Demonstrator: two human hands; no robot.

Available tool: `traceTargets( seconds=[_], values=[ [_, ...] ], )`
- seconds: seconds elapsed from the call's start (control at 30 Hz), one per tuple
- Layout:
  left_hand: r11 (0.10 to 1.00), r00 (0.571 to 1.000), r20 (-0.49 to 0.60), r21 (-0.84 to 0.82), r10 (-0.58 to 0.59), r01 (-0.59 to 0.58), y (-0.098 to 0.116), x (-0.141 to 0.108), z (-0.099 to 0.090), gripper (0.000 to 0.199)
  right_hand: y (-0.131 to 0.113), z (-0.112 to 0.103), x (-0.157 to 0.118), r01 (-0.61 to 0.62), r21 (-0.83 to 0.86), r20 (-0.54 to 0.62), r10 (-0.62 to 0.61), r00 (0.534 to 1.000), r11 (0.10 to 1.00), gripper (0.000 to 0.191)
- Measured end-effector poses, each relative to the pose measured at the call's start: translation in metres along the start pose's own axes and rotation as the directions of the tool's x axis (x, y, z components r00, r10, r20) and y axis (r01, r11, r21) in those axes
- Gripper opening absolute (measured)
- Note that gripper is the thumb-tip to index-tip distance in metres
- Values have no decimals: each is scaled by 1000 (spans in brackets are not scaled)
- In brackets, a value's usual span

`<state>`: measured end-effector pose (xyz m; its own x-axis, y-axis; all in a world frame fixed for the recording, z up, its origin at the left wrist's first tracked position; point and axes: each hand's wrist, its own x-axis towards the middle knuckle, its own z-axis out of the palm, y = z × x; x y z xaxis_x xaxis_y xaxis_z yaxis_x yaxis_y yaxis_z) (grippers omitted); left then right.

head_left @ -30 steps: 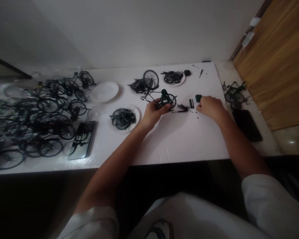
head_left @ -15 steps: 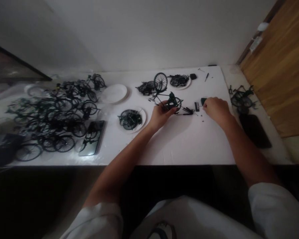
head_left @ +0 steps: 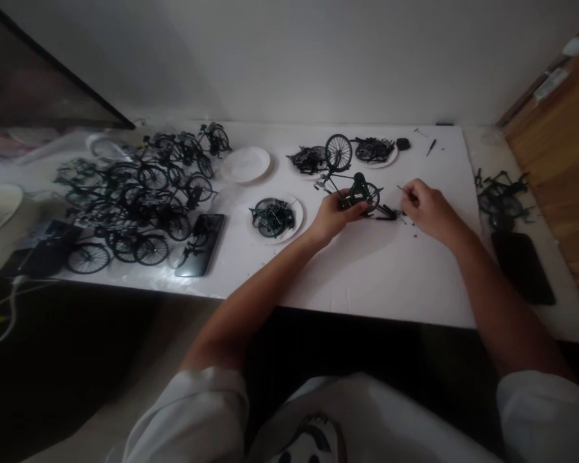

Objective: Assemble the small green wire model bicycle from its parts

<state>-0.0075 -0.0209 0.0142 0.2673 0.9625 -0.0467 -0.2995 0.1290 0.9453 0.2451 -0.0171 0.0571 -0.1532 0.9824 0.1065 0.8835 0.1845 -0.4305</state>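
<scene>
A small dark model bicycle (head_left: 360, 186) is tilted above the white board, its spoked front wheel (head_left: 338, 152) raised toward the wall. My left hand (head_left: 336, 217) is closed round its rear part, the thumb lying across the lower side. To the right, my right hand (head_left: 422, 204) pinches a thin, pointed tool (head_left: 402, 188), whose tip points left toward the bicycle without touching it. Between the hands, thin dark parts (head_left: 388, 213) lie on the board, with tiny pieces (head_left: 415, 235) close by.
Many small bicycles (head_left: 139, 193) crowd the left, beside a phone (head_left: 201, 245). Plates of parts (head_left: 296, 222) (head_left: 393, 156) and a bare plate (head_left: 246, 164) stand around. At right are more parts (head_left: 502, 196) and a dark flat object (head_left: 523, 267). A screwdriver (head_left: 431, 147) lies behind.
My right hand has lifted from the board beside the small dark block and now shows a thin tool between its fingers. My left hand still holds the bicycle. The whole view has shifted.
</scene>
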Motion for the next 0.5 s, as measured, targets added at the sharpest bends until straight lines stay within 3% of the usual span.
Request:
traceTargets(
  seconds=[0.1, 0.2, 0.3, 0.5],
  values=[
    [997, 1000, 1, -69, -24, 24, 5, -4, 3, 52, -5, 13, 0, 131, 385, -103, -98, 990, 914, 17],
    [993, 999, -3, -106, -53, 53, 6, -6, 5, 49, -12, 25, -3, 170, 593, -125, -119, 985, 787, 24],
    [990, 997, -16, -122, -71, 68, 4, -5, 5, 49, -16, 31, -9, 163, 654, -114, -117, 987, 739, 27],
    [983, 999, -3, -181, -46, 45, 1, -1, 3, 54, -23, 32, -17, 160, 635, -142, -89, 986, 756, 22]
  ],
)
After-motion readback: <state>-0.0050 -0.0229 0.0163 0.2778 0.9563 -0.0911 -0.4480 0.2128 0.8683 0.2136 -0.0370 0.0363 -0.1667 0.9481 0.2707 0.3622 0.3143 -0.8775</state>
